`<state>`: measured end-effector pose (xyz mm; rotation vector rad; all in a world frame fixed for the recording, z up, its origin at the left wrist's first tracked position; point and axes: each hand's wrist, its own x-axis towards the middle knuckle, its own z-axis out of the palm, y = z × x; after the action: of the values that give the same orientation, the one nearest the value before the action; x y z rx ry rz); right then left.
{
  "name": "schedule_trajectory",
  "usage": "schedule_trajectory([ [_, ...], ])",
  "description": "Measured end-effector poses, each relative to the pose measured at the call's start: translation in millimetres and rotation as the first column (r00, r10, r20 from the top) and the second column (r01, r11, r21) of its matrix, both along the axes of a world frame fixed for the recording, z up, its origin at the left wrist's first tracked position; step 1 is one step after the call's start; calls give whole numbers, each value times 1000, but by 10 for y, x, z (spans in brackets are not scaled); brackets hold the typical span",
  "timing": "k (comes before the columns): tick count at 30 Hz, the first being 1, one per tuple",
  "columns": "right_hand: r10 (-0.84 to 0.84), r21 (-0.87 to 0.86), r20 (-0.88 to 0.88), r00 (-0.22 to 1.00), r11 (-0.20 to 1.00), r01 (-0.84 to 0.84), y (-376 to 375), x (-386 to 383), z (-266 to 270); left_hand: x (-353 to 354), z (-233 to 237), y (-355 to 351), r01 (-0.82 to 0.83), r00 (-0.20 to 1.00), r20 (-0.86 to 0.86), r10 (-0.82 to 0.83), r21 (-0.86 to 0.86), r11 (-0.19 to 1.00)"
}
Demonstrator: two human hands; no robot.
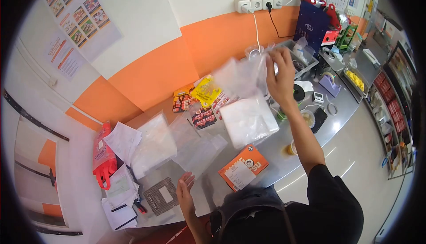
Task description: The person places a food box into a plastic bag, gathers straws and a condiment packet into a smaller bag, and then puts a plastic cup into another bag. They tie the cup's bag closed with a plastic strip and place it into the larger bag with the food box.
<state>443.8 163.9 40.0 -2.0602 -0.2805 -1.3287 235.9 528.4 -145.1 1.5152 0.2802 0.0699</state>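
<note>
My right hand (280, 73) is raised over the back of the counter, its fingers closed on a clear plastic bag (237, 76) that hangs to the left, smeared by motion. Below that bag lies a stack of clear plastic bags (249, 121). My left hand (185, 193) is low at the counter's front edge, fingers stretched out and nothing in them. Beside it are a patterned brown-grey card or box (160, 196) and loose clear plastic sheets (195, 148). Between my arms sits an orange box (254, 157) with a white receipt on top.
Leaflets (205, 100) lie against the wall. To the left are another plastic stack (153, 146), a red bag (103, 153) and papers (120, 188). On the right stand a grey bin (306, 69), a tape dispenser (329, 84), a phone (319, 120) and cups (307, 117).
</note>
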Motion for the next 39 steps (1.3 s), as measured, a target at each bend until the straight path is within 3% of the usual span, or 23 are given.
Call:
schedule_trajectory([
  [1,44,58,48,998,997,-47,101,-48,221,11,100,-45,25,998,52,-24,-10,1000],
  [5,406,179,-152,901,908,-379,776,-414,316,281,618,-385,152,957,256,-133,-56,987],
  [8,773,463,-258,579,625,-629,1368,-728,-102,539,755,-545,165,917,392,-74,-203,965],
  [10,899,511,-330,288,427,-746,1598,-912,-363,768,601,-442,203,908,415,-59,-312,928],
  [11,957,698,-277,86,262,-667,1645,-989,-485,918,287,-234,301,910,384,-154,-360,883],
  [13,964,947,-51,-262,-37,-319,1637,-1126,-684,1083,-259,66,489,867,336,-368,-437,755],
  [14,962,964,33,-270,-102,-244,1649,-1152,-672,1087,-331,141,554,832,335,-442,-478,681],
  [15,957,973,118,-264,-165,-164,1651,-1197,-635,965,-110,78,591,802,336,-493,-562,579],
  [17,948,955,258,-188,-279,-96,1537,-1177,-768,640,235,-174,508,860,349,-374,-662,551],
  [18,958,961,248,-143,-262,-88,1448,-1124,-849,527,357,-299,471,881,349,-319,-707,527],
  [19,967,967,237,-94,-245,-77,1360,-1071,-898,460,440,-415,403,915,223,-337,-559,725],
  [20,974,972,223,-43,-226,-64,1297,-1032,-915,402,379,-492,384,922,160,-352,-473,793],
  [21,964,962,259,-65,-263,-71,1246,-1050,-781,350,245,-545,387,921,133,-367,-431,815],
  [22,960,957,269,-75,-275,-88,1227,-1033,-696,327,86,-583,417,908,182,-378,-500,759],
  [24,954,949,281,-101,-292,-118,1219,-991,-575,311,-312,-555,486,870,315,-379,-674,556],
  [25,972,962,232,-43,-236,-135,1209,-969,-577,318,-525,-484,521,847,407,-341,-762,384],
  [27,992,970,22,121,8,-245,1275,-974,-458,357,-914,-272,573,787,581,-207,-813,-103],
  [29,949,902,-174,262,260,-343,1218,-918,-395,338,-998,-22,578,774,622,-118,-771,-268],
  [31,866,755,-364,342,490,-436,1099,-777,-465,175,-602,140,549,833,542,-111,-835,34],
  [33,846,722,-370,383,522,-455,1045,-715,-422,25,-296,260,430,900,428,-87,-835,343],
  [36,785,640,-394,478,607,-471,1055,-634,-393,-53,-58,365,316,923,365,-122,-538,781],
  [39,607,419,-482,632,793,-442,1079,-533,-381,-21,133,295,108,972,235,16,-505,856],
])
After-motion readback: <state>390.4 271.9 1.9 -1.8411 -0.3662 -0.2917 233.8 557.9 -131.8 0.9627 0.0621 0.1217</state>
